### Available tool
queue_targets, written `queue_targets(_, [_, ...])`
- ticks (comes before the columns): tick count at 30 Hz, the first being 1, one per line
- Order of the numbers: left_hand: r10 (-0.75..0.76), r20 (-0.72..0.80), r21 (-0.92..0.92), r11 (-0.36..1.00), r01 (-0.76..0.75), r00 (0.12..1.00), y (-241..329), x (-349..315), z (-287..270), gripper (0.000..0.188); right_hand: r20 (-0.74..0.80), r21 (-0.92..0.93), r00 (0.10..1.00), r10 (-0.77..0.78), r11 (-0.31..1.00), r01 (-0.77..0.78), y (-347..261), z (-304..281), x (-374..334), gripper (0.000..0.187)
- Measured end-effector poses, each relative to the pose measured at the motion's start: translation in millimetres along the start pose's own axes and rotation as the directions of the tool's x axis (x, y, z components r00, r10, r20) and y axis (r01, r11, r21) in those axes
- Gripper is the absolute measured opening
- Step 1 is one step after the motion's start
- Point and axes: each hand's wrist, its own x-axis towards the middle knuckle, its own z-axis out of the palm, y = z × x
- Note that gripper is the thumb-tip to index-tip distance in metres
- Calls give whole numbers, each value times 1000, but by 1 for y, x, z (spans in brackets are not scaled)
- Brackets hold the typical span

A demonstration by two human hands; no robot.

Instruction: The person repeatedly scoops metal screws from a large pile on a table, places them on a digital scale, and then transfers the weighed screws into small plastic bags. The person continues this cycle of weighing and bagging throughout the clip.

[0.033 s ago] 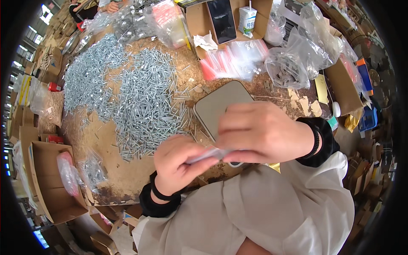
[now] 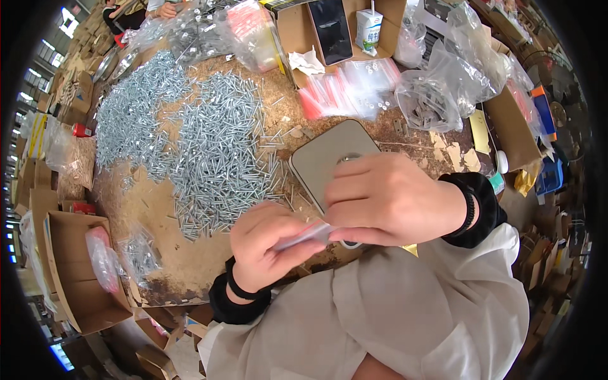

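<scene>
My left hand (image 2: 263, 244) is closed on a small clear zip bag (image 2: 304, 236) with a reddish strip along its edge. The thumb and fingers of my right hand (image 2: 386, 199) pinch the bag's right end; what is inside it is hard to make out. Under and behind my right hand lies a flat grey scale-like plate (image 2: 326, 152) with rounded corners. A small metal piece (image 2: 348, 157) shows on this plate, beside my right knuckles. To the left, large heaps of silvery screws (image 2: 218, 152) cover the table.
Empty zip bags (image 2: 348, 88) are spread beyond the plate. Behind them, a carton holds a phone (image 2: 330, 31) and a drink carton (image 2: 368, 30). Plastic bags of metal parts (image 2: 430, 101) stand at the right. An open cardboard box (image 2: 79, 272) is at the lower left. Another person's hand (image 2: 166, 10) shows far off.
My right fingers have shifted slightly along the bag, so more of it shows between my hands. The small metal piece on the plate now shows.
</scene>
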Motion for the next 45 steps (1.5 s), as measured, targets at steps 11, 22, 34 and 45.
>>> queue_targets(11, [-309, -196, -383, 898, 218, 930, -8, -32, 15, 26, -397, 306, 913, 90, 951, 39, -8, 17, 25, 19])
queue_targets(22, [-10, 6, -315, 949, 11, 1000, -10, -6, -1, 55, 235, 110, 966, 108, 984, -137, -2, 12, -4, 17])
queue_targets(34, [-65, 371, -310, 932, 189, 926, -5, -5, 15, 12, -60, 300, 992, 113, 950, -90, -1, 16, -9, 15])
queue_targets(45, [-108, 313, -478, 840, 255, 943, -10, -16, 17, 15, -151, -275, 975, -165, 954, 119, -20, 26, -10, 22])
